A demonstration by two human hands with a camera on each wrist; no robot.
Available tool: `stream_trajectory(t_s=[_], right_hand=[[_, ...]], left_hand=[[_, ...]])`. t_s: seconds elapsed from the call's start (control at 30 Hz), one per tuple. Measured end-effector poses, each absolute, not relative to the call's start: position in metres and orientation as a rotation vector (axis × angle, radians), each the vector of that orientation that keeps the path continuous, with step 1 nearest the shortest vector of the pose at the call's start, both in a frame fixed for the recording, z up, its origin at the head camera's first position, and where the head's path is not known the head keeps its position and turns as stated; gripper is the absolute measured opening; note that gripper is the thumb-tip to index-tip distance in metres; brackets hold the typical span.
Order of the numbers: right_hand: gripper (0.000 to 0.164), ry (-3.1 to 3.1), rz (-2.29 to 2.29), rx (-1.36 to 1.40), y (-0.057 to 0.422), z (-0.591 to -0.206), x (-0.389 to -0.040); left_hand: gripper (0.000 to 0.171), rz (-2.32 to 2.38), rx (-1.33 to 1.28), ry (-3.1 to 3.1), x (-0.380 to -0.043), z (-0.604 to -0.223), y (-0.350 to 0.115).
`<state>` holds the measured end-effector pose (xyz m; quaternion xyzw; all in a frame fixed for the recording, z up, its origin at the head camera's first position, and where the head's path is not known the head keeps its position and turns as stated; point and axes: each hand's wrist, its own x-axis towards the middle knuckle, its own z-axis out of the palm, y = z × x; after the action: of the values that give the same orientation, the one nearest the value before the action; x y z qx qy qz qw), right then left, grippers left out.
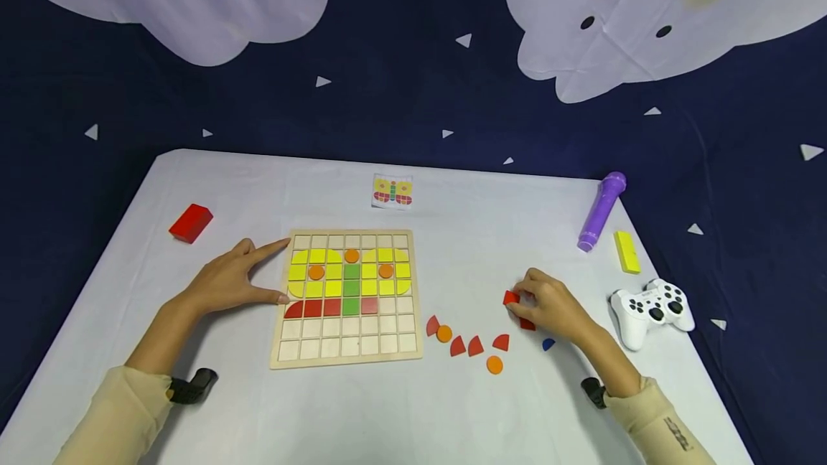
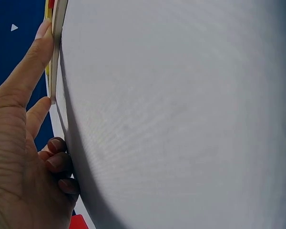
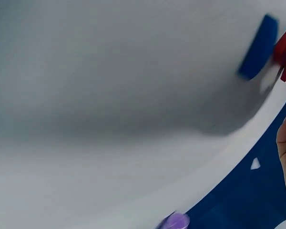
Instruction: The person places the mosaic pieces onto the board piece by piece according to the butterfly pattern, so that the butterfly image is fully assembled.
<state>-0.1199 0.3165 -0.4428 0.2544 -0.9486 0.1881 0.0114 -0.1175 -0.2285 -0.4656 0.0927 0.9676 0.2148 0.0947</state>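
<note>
My left hand (image 1: 226, 277) is at the left side of a wooden grid board (image 1: 345, 363). Its thumb and index finger are spread apart and touch the board's edge; the other fingers curl in, as the left wrist view shows. Yellow, green, orange and red tiles form a pattern on the board. To the right, my right hand (image 1: 548, 303) pinches a red square tile (image 1: 511, 297) just above the table. Another red tile (image 1: 527, 323) lies under the fingers, partly hidden. Close by is a small blue piece (image 1: 548, 344), larger in the right wrist view.
Red quarter-circle tiles (image 1: 475, 346) and orange discs (image 1: 494, 364) lie between board and right hand. A butterfly picture card (image 1: 392, 192) is behind the board. Around the sides are a red block (image 1: 191, 223), purple microphone (image 1: 601, 211), yellow block (image 1: 627, 252) and white game controller (image 1: 651, 311).
</note>
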Motion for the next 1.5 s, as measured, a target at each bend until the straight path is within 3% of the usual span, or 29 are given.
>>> stream_trajectory(t_s=[0.87,1.27,1.5], right_hand=[[0.021,-2.802,0.440,1.418,0.158,-0.425,-0.121],[0.011,-2.765,0.413,1.421,0.126,-0.438,-0.118],[0.013,-2.814,0.563,1.407,0.123,-0.440,-0.118]], left_hand=[[0.108,0.641,0.275,2.865,-0.117,-0.464,-0.228],[0.107,0.648,0.285,2.866,-0.118,-0.465,-0.228],[0.107,0.646,0.285,2.871,-0.119,-0.466,-0.229]])
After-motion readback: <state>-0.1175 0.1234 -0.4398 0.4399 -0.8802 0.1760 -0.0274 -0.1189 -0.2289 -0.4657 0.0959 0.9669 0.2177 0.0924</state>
